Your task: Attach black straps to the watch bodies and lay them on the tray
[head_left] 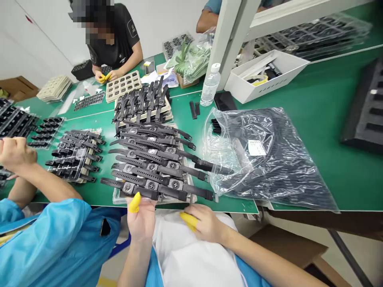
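Note:
Black smartwatches with rubber straps [151, 166] lie in slanting rows on a clear plastic tray [119, 198] at the table's front edge. My left hand [141, 219] is palm up at the tray's front edge, its yellow-capped thumb above the rim and its fingers hidden beneath. Just below the tray's right front corner, my right hand [206, 224] is closed, knuckles up, with yellow finger cots over my lap. What its fingers hold, if anything, is hidden. Right of the tray, a large clear bag [287, 159] of black straps has a white label.
Behind my tray stands another stack of watches [140, 101]. A water bottle [210, 85], a black phone [225, 101] and a white bin [266, 77] stand by the post. A co-worker's blue sleeve [56, 231] is close on the left; another person [116, 44] works across the table.

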Action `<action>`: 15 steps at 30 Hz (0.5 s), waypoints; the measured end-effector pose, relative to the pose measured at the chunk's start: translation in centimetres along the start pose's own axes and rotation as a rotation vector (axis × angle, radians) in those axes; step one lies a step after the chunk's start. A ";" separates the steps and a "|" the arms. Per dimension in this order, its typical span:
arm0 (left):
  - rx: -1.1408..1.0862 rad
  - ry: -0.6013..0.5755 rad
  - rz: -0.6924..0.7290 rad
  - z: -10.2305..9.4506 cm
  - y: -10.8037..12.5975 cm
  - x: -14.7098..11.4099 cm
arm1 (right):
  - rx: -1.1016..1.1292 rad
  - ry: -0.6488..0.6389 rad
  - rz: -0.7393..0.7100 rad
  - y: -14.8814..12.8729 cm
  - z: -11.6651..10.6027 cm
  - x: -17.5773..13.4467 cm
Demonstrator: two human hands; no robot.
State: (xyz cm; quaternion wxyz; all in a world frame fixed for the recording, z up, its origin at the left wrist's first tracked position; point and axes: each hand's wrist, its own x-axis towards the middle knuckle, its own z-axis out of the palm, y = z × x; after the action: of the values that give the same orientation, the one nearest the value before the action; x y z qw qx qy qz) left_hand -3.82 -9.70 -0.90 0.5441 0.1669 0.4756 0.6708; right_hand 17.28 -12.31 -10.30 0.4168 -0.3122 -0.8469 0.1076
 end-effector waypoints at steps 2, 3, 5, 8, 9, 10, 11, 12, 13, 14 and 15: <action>0.018 0.035 0.023 -1.1 1.2 0.0 | 0.048 0.065 0.030 0.3 -1.6 -0.9; 0.039 0.042 0.036 -1.6 2.0 -0.2 | 0.055 0.104 0.073 0.6 -2.5 -1.4; 0.107 0.014 0.048 -2.6 4.1 -0.9 | 0.052 0.172 0.199 1.4 -4.2 -2.5; 0.273 -0.122 0.026 -3.1 8.0 -1.9 | -0.034 0.275 0.409 2.9 -6.1 -3.9; 0.341 -0.161 0.035 -3.0 9.3 -1.9 | -0.081 0.310 0.439 3.3 -6.4 -4.2; 0.409 -0.190 0.055 -2.6 10.5 -1.6 | -0.126 0.338 0.446 3.7 -6.5 -4.4; 0.479 -0.205 0.087 -2.0 11.5 -1.0 | -0.167 0.361 0.440 4.0 -6.5 -4.5; 0.537 -0.205 0.139 -1.2 12.3 0.0 | -0.198 0.375 0.427 4.2 -6.3 -4.5; 0.575 -0.195 0.211 -0.3 13.0 1.3 | -0.215 0.378 0.415 4.3 -6.1 -4.5; 0.582 -0.167 0.316 0.8 13.5 2.9 | -0.222 0.369 0.405 4.4 -5.8 -4.4; 0.589 -0.132 0.428 2.0 13.8 4.9 | -0.229 0.358 0.396 4.3 -5.5 -4.3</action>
State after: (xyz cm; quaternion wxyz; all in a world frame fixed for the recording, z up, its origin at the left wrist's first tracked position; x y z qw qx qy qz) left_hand -11.97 -3.82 10.00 0.3498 0.4549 0.5665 0.5914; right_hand 25.43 -11.99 -11.48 0.4926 -0.5303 -0.6892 0.0338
